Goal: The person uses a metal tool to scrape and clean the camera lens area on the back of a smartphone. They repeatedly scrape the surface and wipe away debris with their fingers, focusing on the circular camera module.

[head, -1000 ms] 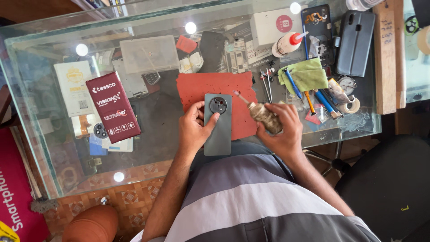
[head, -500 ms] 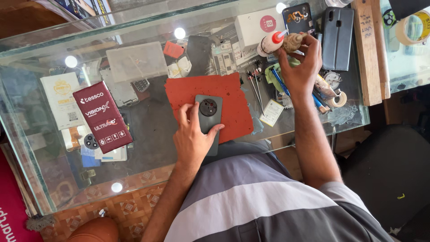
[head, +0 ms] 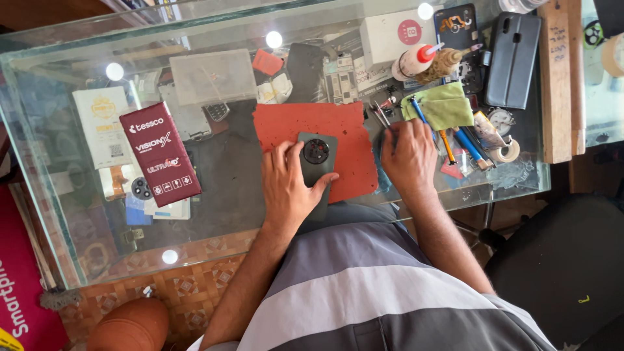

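Note:
A dark phone point(head: 316, 156) lies back up, its round camera showing, on a red mat point(head: 338, 127) on the glass table point(head: 214, 214). My left hand point(head: 289, 188) grips the phone's near half, thumb on its right edge. My right hand point(head: 408, 156) rests palm down just right of the mat, its fingertips among metal tweezers point(head: 379, 116) and blue-handled tools point(head: 465, 143). What is under its fingers is hidden. A green cloth point(head: 442, 104) lies just beyond that hand.
A brown bristly brush point(head: 445, 62) leans by a white bottle with a red cap point(head: 409, 62) at the far side. A dark phone case point(head: 513, 58), a maroon box point(head: 161, 162), a clear plastic box point(head: 213, 77) and a tape roll point(head: 504, 151) are around.
My right hand left the brown brush by the white bottle at the far side and drew back to the tools beside the mat. My left hand stayed on the phone.

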